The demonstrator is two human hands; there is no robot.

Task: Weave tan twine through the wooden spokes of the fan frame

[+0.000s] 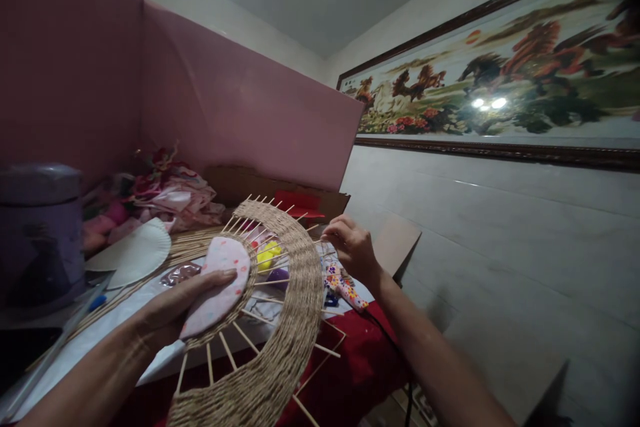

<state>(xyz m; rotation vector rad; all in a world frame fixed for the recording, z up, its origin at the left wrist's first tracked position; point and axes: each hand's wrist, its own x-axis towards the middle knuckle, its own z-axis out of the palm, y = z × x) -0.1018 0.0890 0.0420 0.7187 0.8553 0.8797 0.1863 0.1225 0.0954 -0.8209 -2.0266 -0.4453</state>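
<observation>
My left hand point(200, 293) grips a half-round woven fan point(306, 280) by its padded middle, the thumb pressed on pale pink cloth with small coloured spots point(227, 257). Thin sticks point(246, 337) spread out from this middle like spokes. A broad band of twisted brown cord is woven across them, and the stick ends poke out past its outer edge. At the upper right of the band, my right hand point(353, 243) is closed in a pinch beside a stick end. What lies between its fingertips is too small to make out.
Behind the fan are a flower-print cloth piece point(345, 287), a yellow item point(269, 255) and a bundle of long sticks point(193, 247). At left stand a purple canister point(43, 233) and white scalloped pieces point(143, 253). Pink cloth point(175, 197) is heaped at the back. Red cloth point(370, 353) hangs in front.
</observation>
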